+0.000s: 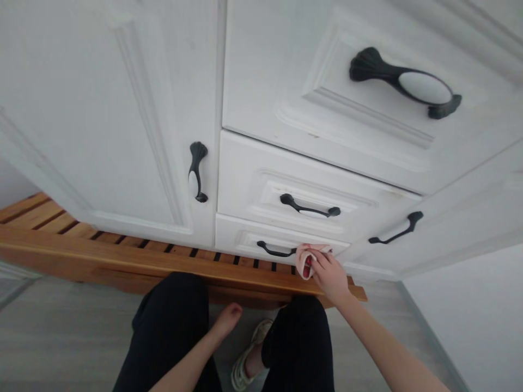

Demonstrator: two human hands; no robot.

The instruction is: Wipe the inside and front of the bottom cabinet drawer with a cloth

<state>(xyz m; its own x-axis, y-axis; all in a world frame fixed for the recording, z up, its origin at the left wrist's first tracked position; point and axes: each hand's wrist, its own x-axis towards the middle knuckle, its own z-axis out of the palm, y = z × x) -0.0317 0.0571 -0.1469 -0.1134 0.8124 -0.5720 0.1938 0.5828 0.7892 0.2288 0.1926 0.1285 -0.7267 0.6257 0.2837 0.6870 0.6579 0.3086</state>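
My right hand (pixel 330 275) is closed on a pink cloth (pixel 303 256) with red markings, its fingers pressing the cloth at the right part of the lowest drawer (pixel 245 239). The cloth touches or overlaps the right end of that drawer's dark curved handle (pixel 274 249). Bunched fabric hides part of the fingers. Lower down, between the knees, hangs my left hand (pixel 227 318), apart from the cabinet. Its fingers are turned away and hidden, so its grip does not show.
Above are a middle drawer (pixel 249 169) and a large upper drawer (pixel 261 71) with dark handles. A cabinet door (pixel 163 109) is at left, another (pixel 429 234) at right. A slatted wooden bench (pixel 143 261) runs under the cabinet, before my knees. A white wall (pixel 469 316) stands at right.
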